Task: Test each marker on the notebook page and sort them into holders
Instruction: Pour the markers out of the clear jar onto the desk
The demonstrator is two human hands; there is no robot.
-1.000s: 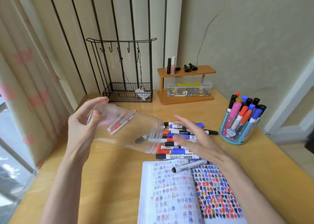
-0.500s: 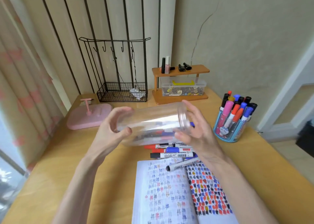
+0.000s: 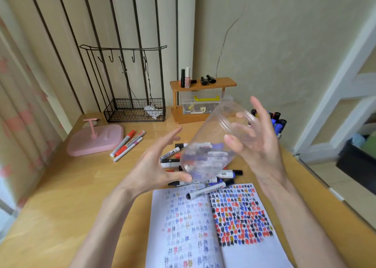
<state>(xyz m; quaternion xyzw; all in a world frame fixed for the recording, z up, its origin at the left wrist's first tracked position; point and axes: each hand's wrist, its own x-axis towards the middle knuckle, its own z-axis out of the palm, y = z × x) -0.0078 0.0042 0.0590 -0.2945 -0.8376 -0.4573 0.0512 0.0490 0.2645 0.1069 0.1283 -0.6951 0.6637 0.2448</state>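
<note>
Markers [image 3: 227, 173] lie heaped beneath the tilted clear jar [image 3: 213, 143] — left hand [image 3: 154, 166] at its base, right hand [image 3: 260, 145] at its mouth — fingers spread, nearly straight, touching it.

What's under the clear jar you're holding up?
A heap of markers lies on the table below the clear jar, showing blurred through its wall. The jar hides their number, and whether any are inside it.
</note>
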